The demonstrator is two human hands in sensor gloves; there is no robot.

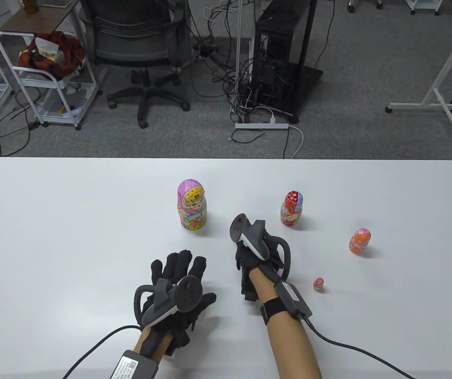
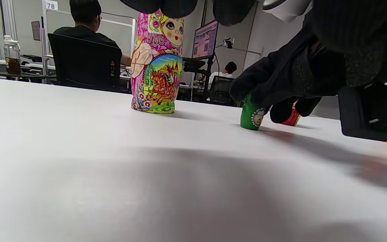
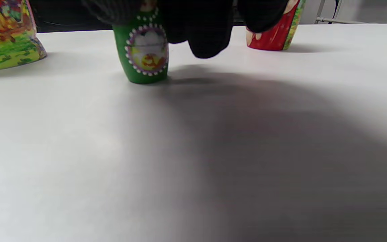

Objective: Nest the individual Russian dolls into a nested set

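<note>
Several dolls stand on the white table (image 1: 52,221). The large pink doll (image 1: 192,205) stands mid-table and shows in the left wrist view (image 2: 156,64). The red doll (image 1: 291,208) stands to its right. An orange doll (image 1: 359,241) and a tiny pink doll (image 1: 319,284) are further right. My right hand (image 1: 251,256) grips the top of a small green doll (image 3: 144,53) standing on the table; it also shows in the left wrist view (image 2: 253,116) and is hidden under the hand in the table view. My left hand (image 1: 178,292) rests flat and empty, fingers spread.
The table's far edge runs across the table view; beyond it are an office chair (image 1: 139,43), a computer tower (image 1: 277,55) with cables, and a white cart (image 1: 44,75). People at desks show behind the table in the left wrist view.
</note>
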